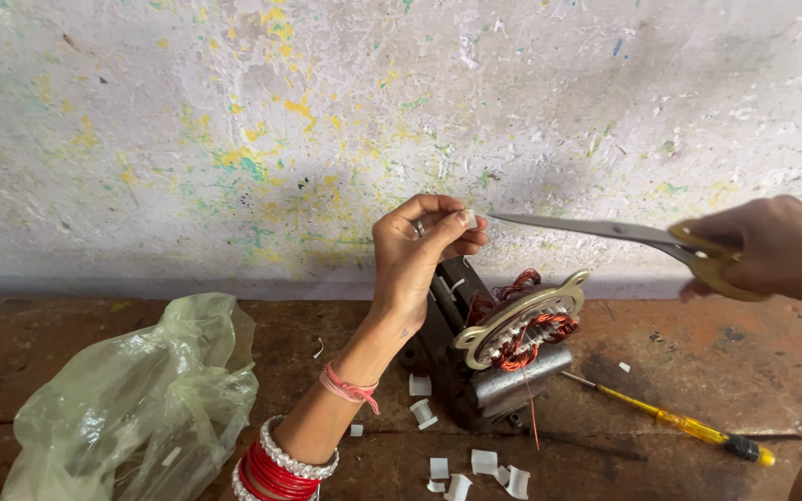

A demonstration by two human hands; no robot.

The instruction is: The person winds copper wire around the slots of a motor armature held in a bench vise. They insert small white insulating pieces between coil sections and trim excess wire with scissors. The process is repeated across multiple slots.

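My left hand is raised in the middle of the view and pinches a small white paper strip between thumb and fingertips. My right hand comes in from the right and grips yellow-handled scissors. Their long metal blades are nearly closed and point left, with the tip just right of the strip. Below my left hand stands a motor stator with copper windings and a cream ring, tilted on a dark metal base.
A crumpled pale green plastic bag lies at the left on the brown worktop. A yellow-handled screwdriver lies at the right. Several cut white paper pieces are scattered near the front. A paint-flecked wall rises behind.
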